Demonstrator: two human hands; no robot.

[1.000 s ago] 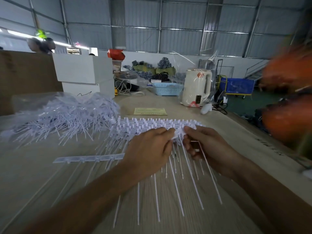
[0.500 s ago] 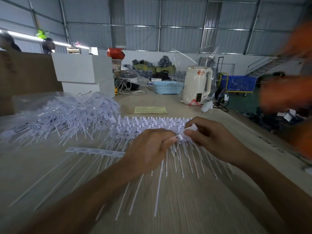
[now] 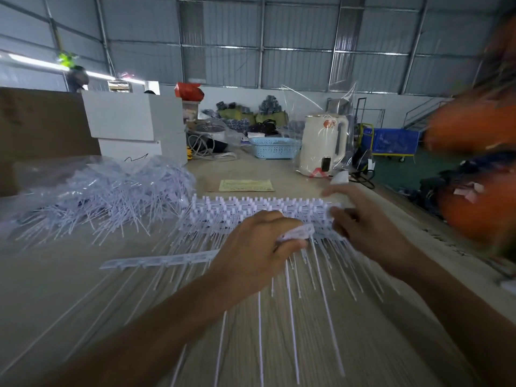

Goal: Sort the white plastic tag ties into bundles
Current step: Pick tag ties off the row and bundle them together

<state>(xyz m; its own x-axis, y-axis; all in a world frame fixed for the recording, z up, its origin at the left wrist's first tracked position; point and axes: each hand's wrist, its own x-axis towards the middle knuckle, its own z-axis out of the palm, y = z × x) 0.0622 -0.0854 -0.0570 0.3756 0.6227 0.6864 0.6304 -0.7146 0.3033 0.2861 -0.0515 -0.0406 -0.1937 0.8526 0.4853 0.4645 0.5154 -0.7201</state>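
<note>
- Head view: the left hand (image 3: 252, 255) is curling its fingers around a small strip of white tag ties (image 3: 297, 232), pinching it near the middle of the tabletop (image 3: 69, 297).
- The right hand (image 3: 363, 224) is reaching over the right end of the stacked rows of tag ties (image 3: 251, 210); it is blurred, so I cannot tell whether its fingers are gripping anything.
- The long thin tails of the stacked rows are fanning out toward the near edge of the tabletop.
- A single flat strip (image 3: 156, 259) is lying just left of the left hand.
- A loose heap of ties in clear plastic (image 3: 97, 196) is sitting toward the left edge.
- A white kettle (image 3: 324, 145) and a blue basket (image 3: 275, 148) are standing toward the far edge.
</note>
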